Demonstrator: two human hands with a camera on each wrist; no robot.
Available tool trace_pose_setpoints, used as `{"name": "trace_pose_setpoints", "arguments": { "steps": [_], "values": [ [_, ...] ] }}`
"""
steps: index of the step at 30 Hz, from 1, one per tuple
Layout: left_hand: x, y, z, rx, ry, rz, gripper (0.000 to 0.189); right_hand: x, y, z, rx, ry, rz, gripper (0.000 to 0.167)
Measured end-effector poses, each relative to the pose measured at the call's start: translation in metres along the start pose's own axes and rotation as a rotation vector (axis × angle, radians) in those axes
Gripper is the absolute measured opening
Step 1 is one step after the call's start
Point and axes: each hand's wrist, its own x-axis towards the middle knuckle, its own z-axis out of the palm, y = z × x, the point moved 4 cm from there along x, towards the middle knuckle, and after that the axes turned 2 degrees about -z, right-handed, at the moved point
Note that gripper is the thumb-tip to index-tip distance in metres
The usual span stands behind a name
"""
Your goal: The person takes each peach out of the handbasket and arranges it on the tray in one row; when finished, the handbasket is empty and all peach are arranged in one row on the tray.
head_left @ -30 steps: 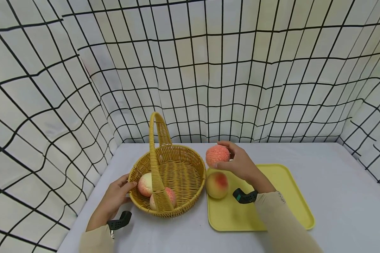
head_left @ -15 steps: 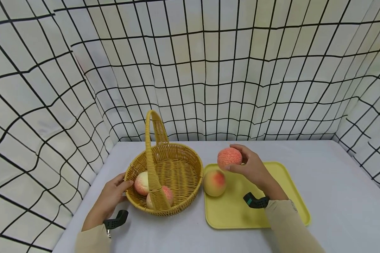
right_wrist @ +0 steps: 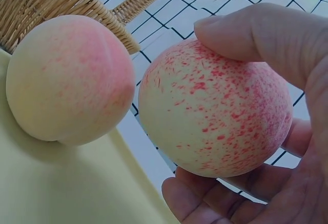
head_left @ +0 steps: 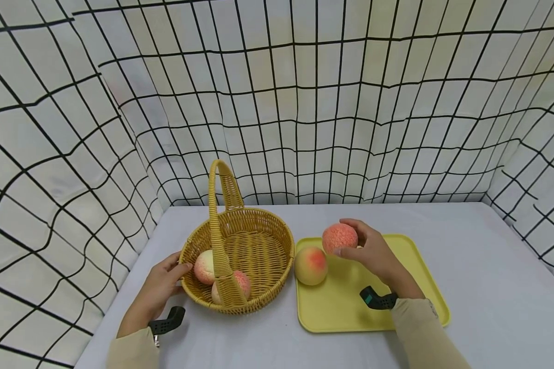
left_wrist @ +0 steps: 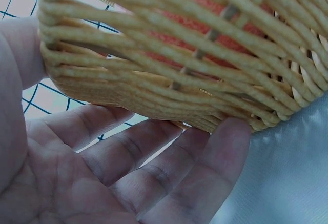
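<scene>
My right hand (head_left: 378, 259) grips a red-speckled peach (head_left: 339, 238) between thumb and fingers, over the back left part of the yellow tray (head_left: 341, 310). Seen from the right wrist, this peach (right_wrist: 215, 111) has a pale side. A yellow peach (head_left: 311, 265) with a red blush rests on the tray's left edge, close to the held one. My left hand (head_left: 159, 287) holds the left rim of the wicker basket (head_left: 260, 251), thumb over the rim and fingers against the outer side. Inside the basket lie two peaches, a pale one (head_left: 204, 267) and a redder one (head_left: 242, 283) partly behind the handle.
The basket's tall arched handle (head_left: 214, 220) rises above its middle. Basket and tray stand close together on a white-covered table (head_left: 471, 266). White cloth with a black grid (head_left: 277, 113) walls the back and sides.
My right hand has moved the speckled peach rightward, away from the basket's rim, and slightly lower over the tray. The left hand stays on the basket. The head view has shifted slightly.
</scene>
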Motion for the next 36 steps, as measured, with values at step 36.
{"name": "trace_pose_setpoints", "arguments": {
  "steps": [36],
  "values": [
    [-0.002,0.002,0.001,0.014,-0.001,-0.002,0.06,-0.011,0.023,-0.005,-0.054,-0.06,0.08,0.077]
  ]
}}
